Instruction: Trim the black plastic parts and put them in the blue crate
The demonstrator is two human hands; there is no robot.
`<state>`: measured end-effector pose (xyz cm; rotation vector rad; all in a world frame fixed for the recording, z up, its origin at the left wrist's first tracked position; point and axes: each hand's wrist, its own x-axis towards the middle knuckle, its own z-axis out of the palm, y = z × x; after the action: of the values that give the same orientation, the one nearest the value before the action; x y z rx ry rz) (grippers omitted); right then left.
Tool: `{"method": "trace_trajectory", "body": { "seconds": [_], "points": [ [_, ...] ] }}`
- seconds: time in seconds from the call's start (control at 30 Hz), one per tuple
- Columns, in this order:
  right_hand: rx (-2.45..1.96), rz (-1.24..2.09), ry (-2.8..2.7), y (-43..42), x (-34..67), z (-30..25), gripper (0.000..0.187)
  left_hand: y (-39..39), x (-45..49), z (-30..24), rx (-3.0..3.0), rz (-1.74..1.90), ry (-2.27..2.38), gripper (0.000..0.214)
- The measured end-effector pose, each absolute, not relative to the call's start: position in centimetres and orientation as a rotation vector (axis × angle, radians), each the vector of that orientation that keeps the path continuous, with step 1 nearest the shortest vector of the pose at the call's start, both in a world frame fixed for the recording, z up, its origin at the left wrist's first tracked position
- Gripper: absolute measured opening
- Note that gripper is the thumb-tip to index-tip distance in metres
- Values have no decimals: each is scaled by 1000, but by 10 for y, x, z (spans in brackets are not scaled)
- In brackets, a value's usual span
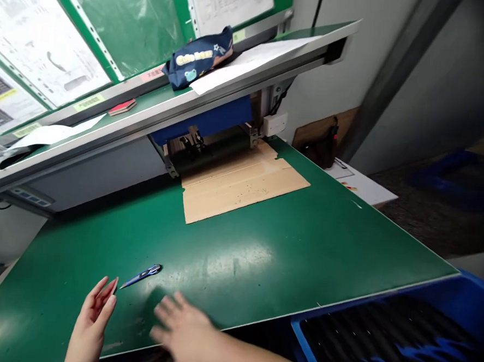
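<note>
My left hand [93,318] is over the front left of the green worktable [262,258]. Its thumb and fingers are curled around a small thin piece [114,287] with a reddish face and dark edge, mostly hidden. Just beyond the fingertips lies a slim blue cutter knife [141,276], its pointed end toward that hand. My right hand [186,328], a little blurred, reaches in low over the table's front edge. Its fingers are spread and nothing is in them.
A flat cardboard sheet [241,194] lies under the shelf at the back. On the shelf are a dark blue pouch [200,58], papers [253,59] and a red pad [122,107]. A blue bin [303,343] with several black parts stands at front right.
</note>
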<state>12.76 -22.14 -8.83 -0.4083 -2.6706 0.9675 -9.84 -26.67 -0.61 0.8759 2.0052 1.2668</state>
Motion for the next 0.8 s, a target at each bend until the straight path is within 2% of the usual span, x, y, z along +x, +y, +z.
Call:
{"method": "trace_trajectory", "body": {
  "seconds": [0.03, 0.1, 0.27, 0.43, 0.53, 0.6, 0.7, 0.8],
  "points": [
    [-325, 1026, -2676, -233, 109, -82, 50, -275, -100, -5, 860, 1279, 2028, 65],
    [-243, 1104, -2661, -249, 82, -72, 38, -291, -103, -4, 861, 1286, 2062, 66],
    [-334, 1208, -2543, -241, 83, -66, 26, -325, -123, -13, 931, 1279, 2117, 71],
    [-597, 1321, -2357, -218, 114, -82, 41, -306, -111, -25, 1063, 1245, 2134, 58],
    [-525, 1521, -2335, -231, 112, -88, 39, -262, -76, -25, 1423, 1151, 2039, 51],
    [-546, 1685, -2287, -245, 108, -92, 34, -228, -48, -27, 1663, 1053, 1897, 53],
    [-741, 1865, -2145, -262, 119, -105, 31, -184, -7, -37, 2133, 788, 1555, 61],
    [-1014, 1976, -1891, -282, 162, -129, 24, -170, 23, -55, 2324, 665, 1314, 60]
  ]
}}
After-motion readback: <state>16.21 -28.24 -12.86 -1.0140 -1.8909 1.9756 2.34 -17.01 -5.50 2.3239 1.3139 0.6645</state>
